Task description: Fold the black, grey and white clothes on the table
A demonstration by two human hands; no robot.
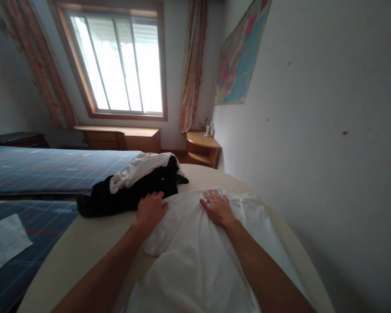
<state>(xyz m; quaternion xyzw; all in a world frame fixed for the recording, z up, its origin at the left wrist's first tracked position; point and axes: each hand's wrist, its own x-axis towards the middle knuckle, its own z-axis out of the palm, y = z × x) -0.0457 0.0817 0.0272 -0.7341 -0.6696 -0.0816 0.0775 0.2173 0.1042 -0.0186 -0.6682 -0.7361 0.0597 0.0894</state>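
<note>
A white shirt (185, 261), loosely wrinkled, covers the near part of a round cream table (94, 252). My right hand (219, 209) lies flat on the shirt's far part, fingers spread. At the shirt's left edge rests my left hand (151, 209), thumb apart from the slightly bent fingers; it is open, close to a heap of dark clothes. That black clothing (117, 198) is bunched at the table's far left, with a white garment (140, 169) draped over it. The left fingertips are partly hidden against the black cloth.
Left of the table are blue plaid covers (58, 171) with a sheet of paper (6, 241) on the nearer one. A white wall (313, 174) runs close along the right. A small wooden corner shelf (203, 141) and a low desk (140, 134) stand beyond.
</note>
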